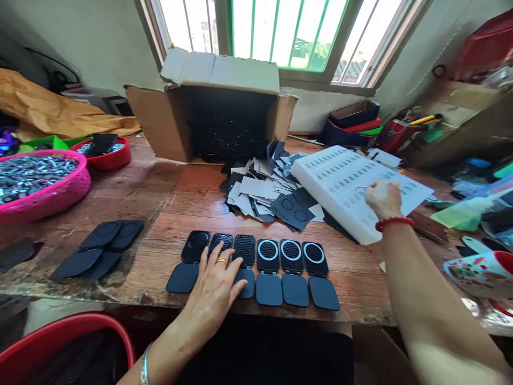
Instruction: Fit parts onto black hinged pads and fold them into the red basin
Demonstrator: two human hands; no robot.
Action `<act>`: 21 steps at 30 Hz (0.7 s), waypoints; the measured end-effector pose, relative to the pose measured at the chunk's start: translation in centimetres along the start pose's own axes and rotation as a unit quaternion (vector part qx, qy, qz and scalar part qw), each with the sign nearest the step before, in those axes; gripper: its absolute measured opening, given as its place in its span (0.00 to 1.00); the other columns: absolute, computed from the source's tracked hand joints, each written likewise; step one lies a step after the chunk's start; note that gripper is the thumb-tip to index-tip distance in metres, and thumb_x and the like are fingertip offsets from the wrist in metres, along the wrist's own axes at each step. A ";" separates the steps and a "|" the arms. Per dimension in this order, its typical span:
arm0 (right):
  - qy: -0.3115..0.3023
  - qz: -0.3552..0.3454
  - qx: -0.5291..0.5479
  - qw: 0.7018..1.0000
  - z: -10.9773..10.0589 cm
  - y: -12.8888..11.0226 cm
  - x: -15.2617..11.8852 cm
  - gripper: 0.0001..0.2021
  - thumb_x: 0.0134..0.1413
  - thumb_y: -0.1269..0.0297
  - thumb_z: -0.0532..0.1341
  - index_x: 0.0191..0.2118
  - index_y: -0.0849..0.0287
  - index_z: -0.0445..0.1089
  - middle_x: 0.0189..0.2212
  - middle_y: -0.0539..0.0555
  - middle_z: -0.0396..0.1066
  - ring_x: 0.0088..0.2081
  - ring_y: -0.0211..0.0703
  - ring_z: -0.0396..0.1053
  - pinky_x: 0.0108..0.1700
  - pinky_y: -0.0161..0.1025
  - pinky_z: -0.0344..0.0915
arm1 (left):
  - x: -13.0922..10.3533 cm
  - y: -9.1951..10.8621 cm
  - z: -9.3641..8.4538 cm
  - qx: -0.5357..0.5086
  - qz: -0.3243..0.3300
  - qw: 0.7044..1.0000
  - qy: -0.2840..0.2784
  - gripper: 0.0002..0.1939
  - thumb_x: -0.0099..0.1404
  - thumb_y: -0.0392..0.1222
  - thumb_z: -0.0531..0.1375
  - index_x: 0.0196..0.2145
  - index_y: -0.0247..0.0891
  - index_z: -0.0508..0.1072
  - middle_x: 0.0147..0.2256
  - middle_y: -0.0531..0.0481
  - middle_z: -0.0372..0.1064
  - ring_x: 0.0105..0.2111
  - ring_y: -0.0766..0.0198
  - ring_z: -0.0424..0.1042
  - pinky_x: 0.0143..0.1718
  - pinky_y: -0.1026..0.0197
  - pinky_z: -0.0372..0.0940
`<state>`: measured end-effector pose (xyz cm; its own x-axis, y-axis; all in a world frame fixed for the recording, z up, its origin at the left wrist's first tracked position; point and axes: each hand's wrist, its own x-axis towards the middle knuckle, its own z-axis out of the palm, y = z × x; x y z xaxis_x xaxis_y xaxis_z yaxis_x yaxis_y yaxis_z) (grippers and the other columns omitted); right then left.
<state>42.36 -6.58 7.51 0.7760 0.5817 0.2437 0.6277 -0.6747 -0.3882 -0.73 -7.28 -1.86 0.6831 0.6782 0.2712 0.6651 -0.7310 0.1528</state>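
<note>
Several black hinged square cases lie unfolded in a row along the table's front edge. The three right-hand ones, such as this ringed case (291, 255), each have a pale ring in the upper half; the left ones, such as this ringless case (195, 247), show bare round recesses. My left hand (216, 280) rests over the left cases, fingers spread, partly covering them. My right hand (385, 199) is over a white foam tray (348, 179) with rows of slots, fingers pinched together. A thin ring (360, 189) shows at its fingertips.
Behind the cases lies a heap of card and black scraps (260, 187), before an open cardboard box (156, 123). Stacked black squares (96, 243) and a pink basket of metal parts (40, 176) are at left. A patterned cup (476, 272) stands at right.
</note>
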 end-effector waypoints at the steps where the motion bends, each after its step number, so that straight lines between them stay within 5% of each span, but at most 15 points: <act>1: 0.013 -0.019 0.009 1.000 -0.5 -0.7 -0.7 0.13 0.58 0.68 0.52 0.39 0.66 0.73 0.42 0.74 0.69 0.51 0.71 0.65 0.48 0.58 0.60 | -0.1 0.0 0.0 -0.006 -0.007 1.000 -0.004 0.17 0.63 0.38 0.64 0.50 0.37 0.75 0.53 0.39 0.71 0.61 0.39 0.61 0.61 0.31 0.55; 5: -0.025 -0.142 0.076 0.987 -0.9 -4.4 -5.3 0.11 0.58 0.66 0.53 0.36 0.59 0.72 0.37 0.64 0.72 0.46 0.62 0.69 0.47 0.52 0.62 | -0.3 0.0 0.0 -0.037 -0.012 0.999 -0.023 0.15 0.65 0.43 0.64 0.50 0.45 0.76 0.53 0.44 0.71 0.62 0.40 0.59 0.61 0.30 0.52; 8: -0.167 -0.221 0.151 0.949 1.3 -7.8 -9.9 0.08 0.55 0.61 0.58 0.33 0.57 0.73 0.24 0.53 0.70 0.28 0.46 0.69 0.32 0.41 0.64 | -0.4 0.0 0.1 -0.047 -0.005 0.998 -0.037 0.16 0.65 0.49 0.63 0.51 0.49 0.76 0.55 0.46 0.71 0.63 0.39 0.57 0.61 0.28 0.49; 10: -0.320 -0.230 0.251 0.884 3.6 -9.9 -12.7 0.09 0.53 0.61 0.58 0.35 0.60 0.72 0.21 0.50 0.68 0.22 0.40 0.65 0.25 0.37 0.61 | -0.4 0.1 -0.1 -0.041 -0.008 0.998 -0.053 0.19 0.65 0.51 0.63 0.53 0.49 0.75 0.55 0.45 0.71 0.64 0.37 0.55 0.62 0.27 0.47; 12: -0.389 -0.218 0.294 0.846 6.0 -11.4 -15.0 0.07 0.52 0.64 0.58 0.33 0.60 0.70 0.20 0.48 0.67 0.20 0.37 0.63 0.23 0.34 0.60 | -0.2 0.3 -0.4 -0.035 -0.013 0.996 -0.078 0.20 0.65 0.52 0.63 0.54 0.49 0.74 0.56 0.45 0.71 0.64 0.35 0.54 0.62 0.25 0.45; 16: -0.414 -0.225 0.287 0.834 9.7 -12.9 -17.2 0.05 0.51 0.70 0.56 0.29 0.60 0.68 0.19 0.47 0.66 0.19 0.35 0.62 0.21 0.31 0.59 | 0.3 0.8 -1.5 -0.039 -0.020 0.992 -0.120 0.21 0.65 0.51 0.63 0.55 0.47 0.73 0.57 0.45 0.69 0.65 0.34 0.52 0.62 0.24 0.44; 21: -0.393 -0.262 0.247 0.846 11.3 -13.2 -17.7 0.05 0.51 0.73 0.56 0.28 0.59 0.68 0.20 0.47 0.67 0.20 0.35 0.63 0.25 0.32 0.60 | 0.6 0.9 -2.1 -0.047 -0.033 0.988 -0.145 0.21 0.66 0.51 0.62 0.55 0.45 0.73 0.58 0.44 0.69 0.65 0.34 0.51 0.63 0.25 0.43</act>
<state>19.65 -2.85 -1.70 -0.0037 0.9956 -0.0935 0.6207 -0.0711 -0.7809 -0.33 -7.69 0.45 0.7060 0.7078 -0.0248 0.6894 -0.6788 0.2528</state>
